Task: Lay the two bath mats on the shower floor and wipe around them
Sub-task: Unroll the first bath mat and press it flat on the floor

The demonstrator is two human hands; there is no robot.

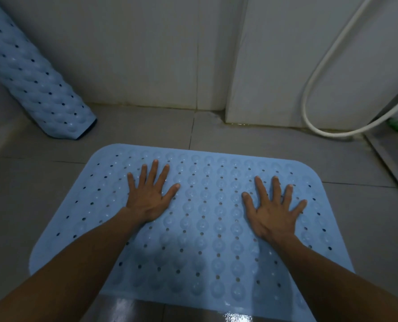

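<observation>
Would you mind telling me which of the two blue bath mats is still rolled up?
The rolled mat leaning in the far-left corner; the flat mat lies under both hands.

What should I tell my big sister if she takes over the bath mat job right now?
Left hand: open, palm flat, pressing on the unrolled blue bath mat.
Right hand: open, palm flat on the same mat, fingers spread.
Things: that mat lies flat on the grey floor tiles. The second blue mat is still rolled up, leaning in the left corner with its end on the floor. A white shower hose hangs at the right.
Done: one mat laid.
Left: unroll and lay the second mat, then wipe around both. No cloth is in view.
</observation>
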